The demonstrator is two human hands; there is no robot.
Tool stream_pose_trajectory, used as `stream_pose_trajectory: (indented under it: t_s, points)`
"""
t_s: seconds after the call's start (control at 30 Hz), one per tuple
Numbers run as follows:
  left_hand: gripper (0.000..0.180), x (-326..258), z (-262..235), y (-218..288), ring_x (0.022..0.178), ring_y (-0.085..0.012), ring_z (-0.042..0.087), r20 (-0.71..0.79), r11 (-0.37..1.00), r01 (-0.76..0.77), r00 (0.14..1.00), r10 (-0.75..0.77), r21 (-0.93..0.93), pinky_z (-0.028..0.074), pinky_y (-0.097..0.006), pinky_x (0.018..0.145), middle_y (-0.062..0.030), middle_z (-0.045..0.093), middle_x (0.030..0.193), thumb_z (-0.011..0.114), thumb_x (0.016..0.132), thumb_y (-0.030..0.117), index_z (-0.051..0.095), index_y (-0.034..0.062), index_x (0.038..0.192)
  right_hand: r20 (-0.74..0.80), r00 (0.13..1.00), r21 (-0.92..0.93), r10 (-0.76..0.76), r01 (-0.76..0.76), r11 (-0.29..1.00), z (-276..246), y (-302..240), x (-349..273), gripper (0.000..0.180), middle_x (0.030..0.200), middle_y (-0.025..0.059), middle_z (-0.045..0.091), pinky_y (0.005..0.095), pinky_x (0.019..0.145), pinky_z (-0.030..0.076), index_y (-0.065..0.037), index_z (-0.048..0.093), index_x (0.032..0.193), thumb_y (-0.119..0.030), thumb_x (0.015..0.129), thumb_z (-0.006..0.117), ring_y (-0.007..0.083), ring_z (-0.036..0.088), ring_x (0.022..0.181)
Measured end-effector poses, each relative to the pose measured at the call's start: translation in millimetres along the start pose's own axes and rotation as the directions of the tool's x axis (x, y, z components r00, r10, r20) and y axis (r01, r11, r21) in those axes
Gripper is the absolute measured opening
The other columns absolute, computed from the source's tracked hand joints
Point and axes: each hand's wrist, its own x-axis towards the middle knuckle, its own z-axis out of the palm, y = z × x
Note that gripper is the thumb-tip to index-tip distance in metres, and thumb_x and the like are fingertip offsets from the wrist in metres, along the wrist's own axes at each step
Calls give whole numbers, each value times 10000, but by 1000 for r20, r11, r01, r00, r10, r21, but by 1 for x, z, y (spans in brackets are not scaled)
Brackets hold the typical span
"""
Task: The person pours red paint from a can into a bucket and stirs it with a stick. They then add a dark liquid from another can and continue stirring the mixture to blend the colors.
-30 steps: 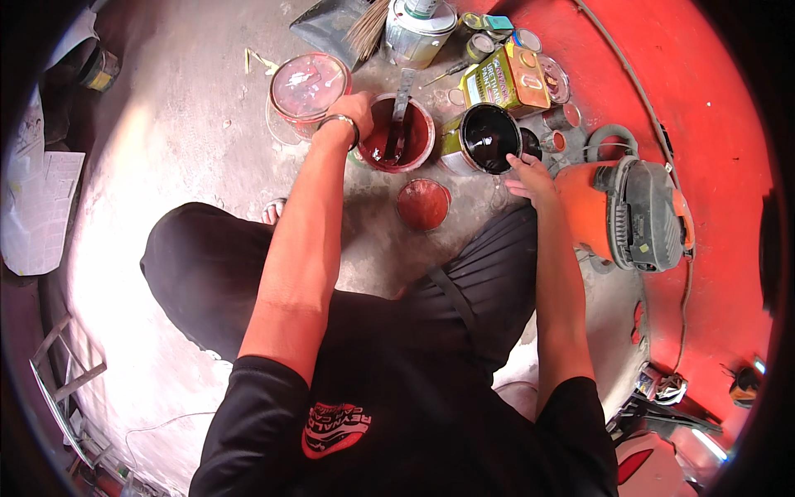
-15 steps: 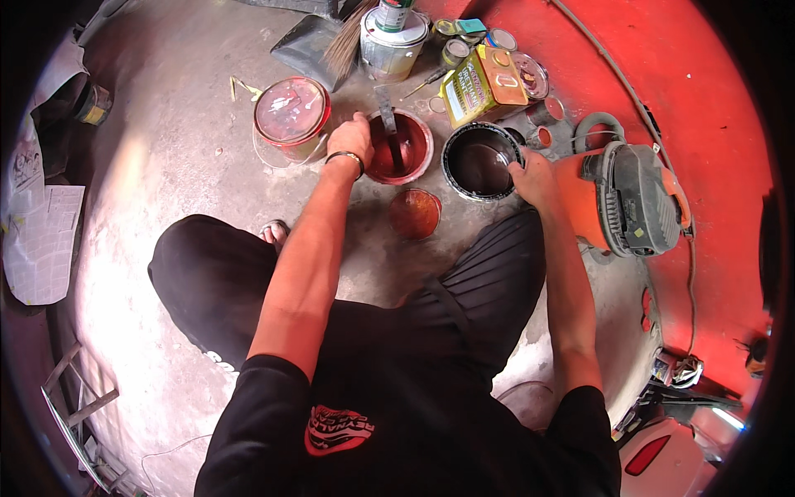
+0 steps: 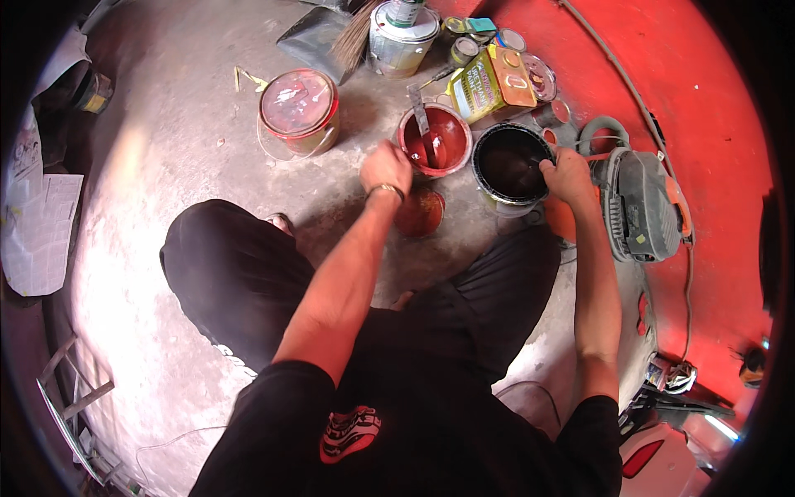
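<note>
An open can of red paint (image 3: 450, 132) stands on the floor ahead of me, a flat metal paint stirrer (image 3: 421, 120) leaning in it. My left hand (image 3: 387, 169) is closed at the can's near left edge; its fingertips are hidden. To the right is a black-rimmed can (image 3: 507, 170) with dark contents. My right hand (image 3: 568, 176) grips its right rim, thumb on the inside. The near outer wall of this can shows below the rim. A round, red-brown stained disc (image 3: 422, 217), perhaps a lid, lies between my left wrist and the dark can.
A lidded red can (image 3: 298, 103) with a wire handle stands at left. Behind are a white pail (image 3: 402, 45), a broom (image 3: 354, 37), a dustpan (image 3: 310, 41) and a yellow rectangular tin (image 3: 489, 87). At right, an orange and grey machine (image 3: 638, 203) with a hose sits by a red panel.
Both open cans have shifted to the right, the dark one with my right hand on its rim. My left hand has moved right and nearer to me, round the red paint can's edge.
</note>
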Motion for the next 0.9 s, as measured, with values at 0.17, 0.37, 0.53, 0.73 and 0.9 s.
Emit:
stream_pose_trajectory:
  t_s: [0.17, 0.37, 0.53, 0.73, 0.9]
  points:
    - [494, -81, 23, 36, 1018, -389, 746, 375, 998, -30, 926, 50, -60, 583, -496, 936, -222, 773, 1075, 692, 855, 322, 692, 71, 1280, 24, 999, -207, -21, 26, 978, -3, -22, 15, 403, 1082, 277, 749, 501, 989, 548, 17, 729, 1207, -260, 915, 704, 437, 718, 1066]
    - [1151, -109, 64, 60, 1203, -282, 672, 423, 582, 192, 858, 291, -790, 555, -360, 1027, -155, 663, 1308, 945, 743, 213, 230, -1, 1619, 107, 994, -238, 9, 17, 971, -13, -57, 27, 393, 1075, 294, 743, 498, 986, 552, 62, 742, 1102, -281, 914, 703, 448, 715, 1069]
    - [1010, -108, 67, 71, 1209, -281, 684, 409, 361, 293, 861, 304, -885, 556, -382, 1061, -133, 591, 1437, 938, 776, 64, 290, 5, 1548, 49, 999, -318, 2, 14, 948, -14, -63, 28, 414, 1076, 295, 743, 495, 976, 556, 75, 746, 1051, -311, 908, 699, 434, 721, 1068]
    - [830, -102, 54, 78, 1238, -248, 684, 473, 44, 486, 821, 320, -873, 563, -389, 1056, -154, 626, 1403, 903, 822, 15, 364, 7, 1454, 53, 998, -369, -14, 33, 929, -19, -97, 29, 411, 1084, 283, 748, 488, 971, 561, 64, 751, 1051, -315, 905, 687, 418, 729, 1060]
    - [758, -95, 48, 81, 1179, -209, 710, 472, -32, 515, 807, 354, -857, 554, -389, 1067, -116, 695, 1302, 895, 816, -18, 429, 6, 1414, 12, 999, -346, -44, 46, 937, -13, -97, 37, 402, 1107, 278, 746, 487, 982, 560, 56, 751, 1064, -308, 906, 689, 415, 717, 1089]
